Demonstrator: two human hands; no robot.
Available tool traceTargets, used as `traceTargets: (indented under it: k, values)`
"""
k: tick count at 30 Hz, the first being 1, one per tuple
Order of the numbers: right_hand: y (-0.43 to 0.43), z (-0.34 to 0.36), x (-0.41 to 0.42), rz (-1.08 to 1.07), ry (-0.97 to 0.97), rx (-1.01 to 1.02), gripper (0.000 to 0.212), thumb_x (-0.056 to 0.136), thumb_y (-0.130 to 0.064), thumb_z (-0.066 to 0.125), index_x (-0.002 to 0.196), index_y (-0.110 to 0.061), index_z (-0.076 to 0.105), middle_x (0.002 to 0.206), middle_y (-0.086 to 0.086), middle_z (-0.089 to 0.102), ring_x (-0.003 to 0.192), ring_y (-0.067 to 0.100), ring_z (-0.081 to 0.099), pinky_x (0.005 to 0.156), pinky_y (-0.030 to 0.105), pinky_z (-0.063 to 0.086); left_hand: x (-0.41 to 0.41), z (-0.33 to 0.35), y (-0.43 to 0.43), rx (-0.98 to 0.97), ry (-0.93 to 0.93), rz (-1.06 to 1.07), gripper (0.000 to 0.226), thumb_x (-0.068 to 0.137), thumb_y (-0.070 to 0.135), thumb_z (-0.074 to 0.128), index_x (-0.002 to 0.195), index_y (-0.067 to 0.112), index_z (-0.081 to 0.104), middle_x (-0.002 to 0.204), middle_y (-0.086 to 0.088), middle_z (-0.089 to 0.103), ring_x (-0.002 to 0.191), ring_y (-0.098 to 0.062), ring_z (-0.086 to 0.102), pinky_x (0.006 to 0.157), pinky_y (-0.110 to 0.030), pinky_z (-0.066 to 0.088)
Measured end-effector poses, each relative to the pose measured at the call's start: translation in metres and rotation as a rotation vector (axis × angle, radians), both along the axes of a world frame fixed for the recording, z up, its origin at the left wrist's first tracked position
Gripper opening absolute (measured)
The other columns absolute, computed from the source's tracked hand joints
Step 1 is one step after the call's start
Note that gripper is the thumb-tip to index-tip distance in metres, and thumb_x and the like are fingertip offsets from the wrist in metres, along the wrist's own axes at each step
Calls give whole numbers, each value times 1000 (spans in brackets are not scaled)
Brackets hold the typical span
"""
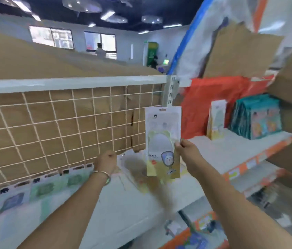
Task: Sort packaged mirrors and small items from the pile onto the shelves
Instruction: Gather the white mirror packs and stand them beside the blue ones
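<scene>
My right hand pinches the right edge of a packaged mirror, a white and yellow pouch held upright above the white shelf. Beneath it a blurred pile of similar packages lies on the shelf. My left hand, a bangle on its wrist, hovers at the left edge of that pile with fingers curled; whether it holds anything I cannot tell. A row of green and blue packaged mirrors stands along the wire grid at the left.
A wire grid panel backs the shelf, with cardboard behind it. On the right shelf stand a yellow-white package and teal boxes. Brown cardboard and red wrapping sit above. Lower shelves hold more goods.
</scene>
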State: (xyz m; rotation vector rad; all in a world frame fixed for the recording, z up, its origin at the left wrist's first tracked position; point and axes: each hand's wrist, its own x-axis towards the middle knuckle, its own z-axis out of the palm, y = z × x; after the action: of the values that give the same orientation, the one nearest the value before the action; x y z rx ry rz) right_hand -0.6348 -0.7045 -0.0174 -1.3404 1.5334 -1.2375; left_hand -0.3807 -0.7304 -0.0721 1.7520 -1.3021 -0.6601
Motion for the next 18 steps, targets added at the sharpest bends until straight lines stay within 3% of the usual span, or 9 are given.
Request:
traceTargets:
  k: [4, 6, 8, 10, 12, 14, 18]
  values:
    - [11, 4, -99, -98, -46, -9, 31, 95, -24, 47, 92, 7, 48, 87, 29, 47, 81, 18, 41, 72, 32, 33, -102, 4, -19, -2, -116, -162, 35, 87, 25, 45, 97, 2, 70, 110, -23, 66, 107, -39, 58, 86, -37, 44]
    - [18, 5, -143, -150, -42, -23, 35, 97, -21, 46, 102, 14, 46, 85, 22, 46, 81, 17, 39, 68, 31, 31, -153, 1, -24, 0, -134, -214, 43, 84, 31, 40, 99, 4, 69, 111, -22, 65, 107, -39, 58, 86, -35, 43]
    - [21, 4, -183, -194, -21, -36, 34, 99, -18, 45, 101, 16, 46, 86, 8, 41, 79, 17, 35, 62, 31, 27, -202, 3, -27, 4, -141, -250, 36, 89, 24, 40, 91, 1, 68, 107, -25, 65, 103, -39, 58, 80, -32, 42]
    - [22, 3, -219, -207, -19, -43, 33, 99, -17, 45, 102, 15, 47, 87, 7, 42, 79, 17, 36, 63, 32, 28, -244, 3, -32, 4, -111, -286, 30, 92, 17, 40, 82, 6, 65, 104, -25, 65, 102, -38, 59, 79, -30, 41]
    - [22, 3, -250, -218, -25, -41, 30, 99, -16, 45, 97, 13, 48, 83, 7, 43, 77, 17, 37, 66, 31, 29, -279, 2, -39, -8, -80, -297, 38, 85, 28, 36, 90, 10, 69, 112, -20, 65, 110, -37, 56, 91, -32, 40]
    - [18, 3, -276, -224, -45, -47, 26, 99, -15, 45, 81, 4, 46, 76, 6, 40, 71, 16, 35, 62, 30, 27, -310, 1, -47, 15, -50, -266, 35, 88, 26, 41, 103, 11, 69, 120, -13, 64, 116, -34, 53, 101, -33, 35]
    - [3, 7, -314, -239, -77, -81, 20, 99, -16, 45, 81, -7, 47, 76, 5, 39, 72, 16, 35, 60, 29, 28, -363, -2, -68, 13, -46, -258, 27, 93, 14, 44, 108, 12, 66, 121, -11, 63, 117, -33, 50, 100, -30, 28]
